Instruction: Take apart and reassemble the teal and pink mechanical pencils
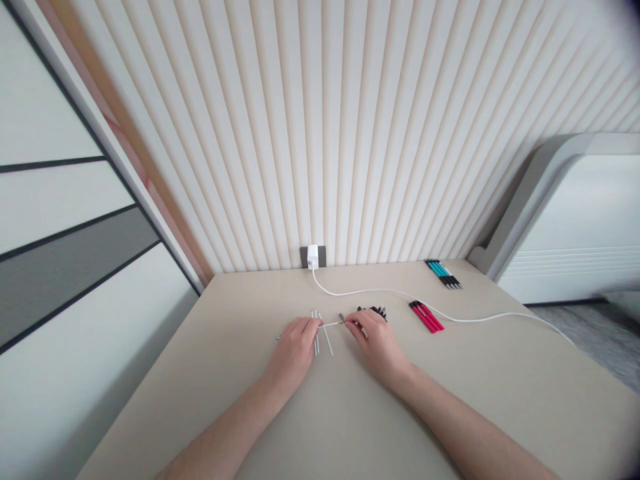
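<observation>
My left hand (295, 347) is closed on a thin white pen refill (329, 325), which points to the right. Several more white refills (317, 343) lie on the table beside the left fingers, and one (327, 340) lies slanted. My right hand (375, 340) is pinched at the right end of the held refill, on a tiny part too small to name. A small grey piece (341, 317) shows at those fingertips; whether it is held or lying on the table I cannot tell. Behind the right hand is a group of small black pen parts (381, 312), partly hidden by it.
Several pink-red pen barrels (427, 318) lie to the right. Farther back are several teal and black pens (443, 274). A white cable (370, 291) runs from a charger (313, 256) at the ribbed wall across the table (310, 420). A grey-white headboard (575, 220) stands at right.
</observation>
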{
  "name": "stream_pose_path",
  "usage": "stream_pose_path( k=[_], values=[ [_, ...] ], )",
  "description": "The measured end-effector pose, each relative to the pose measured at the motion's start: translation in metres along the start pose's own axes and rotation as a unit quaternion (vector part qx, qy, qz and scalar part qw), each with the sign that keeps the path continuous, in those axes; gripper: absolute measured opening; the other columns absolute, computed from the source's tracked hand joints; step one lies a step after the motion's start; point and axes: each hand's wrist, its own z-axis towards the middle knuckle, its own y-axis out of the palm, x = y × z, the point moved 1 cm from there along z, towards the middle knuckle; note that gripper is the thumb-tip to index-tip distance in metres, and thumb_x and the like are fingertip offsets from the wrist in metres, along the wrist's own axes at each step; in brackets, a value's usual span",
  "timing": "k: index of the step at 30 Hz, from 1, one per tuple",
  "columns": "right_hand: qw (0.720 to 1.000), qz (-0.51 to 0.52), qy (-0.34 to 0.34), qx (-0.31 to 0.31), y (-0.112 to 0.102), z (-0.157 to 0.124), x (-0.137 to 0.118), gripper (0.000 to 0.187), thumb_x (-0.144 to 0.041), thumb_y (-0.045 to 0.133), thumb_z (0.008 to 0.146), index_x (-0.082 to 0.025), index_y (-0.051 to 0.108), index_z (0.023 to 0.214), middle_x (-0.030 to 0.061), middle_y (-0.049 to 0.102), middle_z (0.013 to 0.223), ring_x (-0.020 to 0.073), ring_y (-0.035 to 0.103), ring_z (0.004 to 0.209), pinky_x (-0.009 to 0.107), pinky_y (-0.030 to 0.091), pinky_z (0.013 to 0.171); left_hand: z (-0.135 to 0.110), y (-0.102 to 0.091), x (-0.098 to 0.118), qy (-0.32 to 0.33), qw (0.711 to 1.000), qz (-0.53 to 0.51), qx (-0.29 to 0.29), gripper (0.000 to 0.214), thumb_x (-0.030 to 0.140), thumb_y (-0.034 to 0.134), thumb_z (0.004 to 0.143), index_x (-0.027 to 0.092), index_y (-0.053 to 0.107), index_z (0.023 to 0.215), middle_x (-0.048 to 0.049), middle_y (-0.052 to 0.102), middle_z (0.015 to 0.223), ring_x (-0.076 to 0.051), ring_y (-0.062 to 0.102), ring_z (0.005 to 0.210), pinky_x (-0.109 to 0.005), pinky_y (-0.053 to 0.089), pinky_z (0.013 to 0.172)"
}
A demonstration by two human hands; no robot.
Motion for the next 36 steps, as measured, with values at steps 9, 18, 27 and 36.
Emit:
stream_pose_path(
  k=[9,18,27,36],
  values=[
    [1.000,-0.001,0.004,0.002,-0.003,0.001,-0.001,0.014,-0.022,0.053,0.096,-0.022,0.065,0.090,0.0036,0.069,0.087,0.0201,0.062,0.084,0.031,0.045,0.078,0.000,-0.001,0.000,0.003,1.000,0.002,0.009,0.019,0.006,0.050,0.091,0.018,0.059,0.102,-0.0047,0.067,0.095,-0.021,0.062,0.093,-0.036,0.049,0.085],
    [1.000,0.011,-0.007,-0.008,0.000,0.000,-0.002,0.014,-0.023,0.053,0.095,-0.022,0.066,0.090,0.0032,0.070,0.087,0.0190,0.063,0.085,0.031,0.046,0.079,-0.001,0.001,0.001,0.033,0.999,-0.029,0.006,0.023,0.006,0.045,0.093,0.020,0.057,0.107,-0.0055,0.066,0.097,-0.021,0.060,0.095,-0.037,0.049,0.085],
    [0.997,0.066,-0.023,-0.013,0.002,-0.003,-0.011,0.016,-0.024,0.053,0.093,-0.022,0.067,0.102,0.0059,0.070,0.091,0.0189,0.064,0.084,0.034,0.051,0.082,-0.001,-0.008,0.011,0.050,0.998,-0.023,-0.005,0.017,0.015,0.042,0.097,0.018,0.058,0.101,-0.0067,0.065,0.094,-0.022,0.061,0.091,-0.036,0.050,0.081],
    [0.991,0.131,0.012,-0.029,0.005,-0.007,-0.014,0.024,-0.023,0.057,0.090,-0.023,0.064,0.113,0.0020,0.071,0.085,0.0176,0.064,0.084,0.034,0.051,0.086,-0.003,-0.007,0.012,0.085,0.996,0.032,-0.023,0.013,0.024,0.046,0.099,0.020,0.058,0.104,-0.0033,0.066,0.088,-0.019,0.064,0.083,-0.029,0.051,0.072]
  ],
)
